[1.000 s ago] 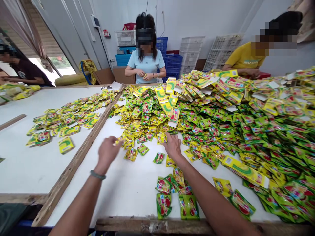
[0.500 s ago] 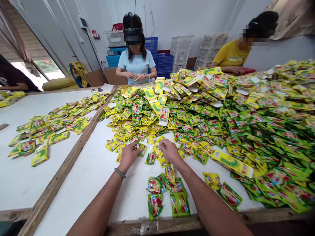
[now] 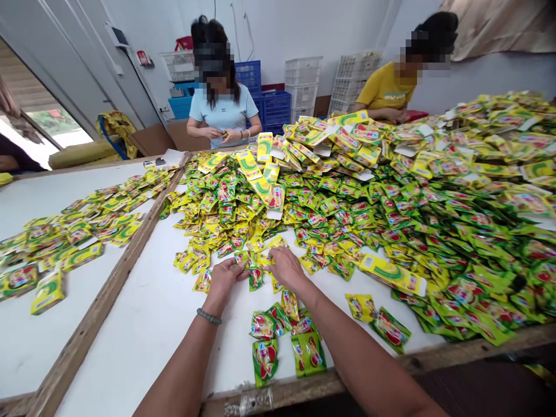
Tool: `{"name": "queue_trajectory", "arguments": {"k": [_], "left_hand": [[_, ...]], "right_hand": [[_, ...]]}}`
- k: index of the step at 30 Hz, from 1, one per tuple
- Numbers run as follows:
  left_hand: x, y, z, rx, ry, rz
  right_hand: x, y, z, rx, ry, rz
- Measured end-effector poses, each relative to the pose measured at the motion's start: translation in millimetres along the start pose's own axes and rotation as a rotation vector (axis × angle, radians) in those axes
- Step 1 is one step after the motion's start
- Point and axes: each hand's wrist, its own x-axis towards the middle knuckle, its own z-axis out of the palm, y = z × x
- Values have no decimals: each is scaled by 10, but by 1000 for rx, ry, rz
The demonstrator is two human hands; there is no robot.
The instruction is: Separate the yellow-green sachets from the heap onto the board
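Note:
Both my hands rest on the near edge of a huge heap of small green and yellow sachets on a white table. My left hand, with a green bead bracelet at the wrist, has its fingers curled on small sachets. My right hand lies close beside it, fingers bent down onto the yellow sachets between the two hands. A small group of sachets lies near the table's front edge, under my right forearm.
A wooden strip divides this table from a second white table at left with scattered sachets. A person in a light blue shirt and one in yellow work across the table. Stacked crates line the back wall.
My left hand has swung right from the bare table to meet my right hand at the pile's edge. The camera view has shifted rightward and closer.

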Motion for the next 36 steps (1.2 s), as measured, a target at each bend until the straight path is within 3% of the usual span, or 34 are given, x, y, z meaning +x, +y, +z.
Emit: {"name": "queue_trajectory", "arguments": {"k": [3,8,13,15,18,20,22,25,28,31,34,36], "left_hand": [[-24,23,-11,-73,-30,-40],[-40,64,24,-113,49,-79],[4,25,5,-128,61,-17],[27,2,8,-150,57,18],[28,-5,64,-166,30,40],[-8,18,125,-161,-47,53],[-65,59,183,-157,-150,84],[-141,115,239,-163,-230,125],[-158,136,273,-101,-189,154],[-123,172,321,-25,-172,188],[-49,306,402,37,-261,161],[33,465,482,107,-348,91]], "right_hand": [[9,3,-39,-10,4,-10],[17,-83,-61,-38,-56,-53],[37,-49,-61,-61,-84,13],[49,14,-79,78,-44,46],[73,43,-89,546,42,113],[86,-6,-64,857,52,143],[89,-78,-23,977,48,152],[80,-150,24,871,108,140],[60,-151,10,782,179,135],[44,-113,-62,924,99,109],[51,-51,-173,1003,25,60],[75,5,-257,902,110,92]]}}
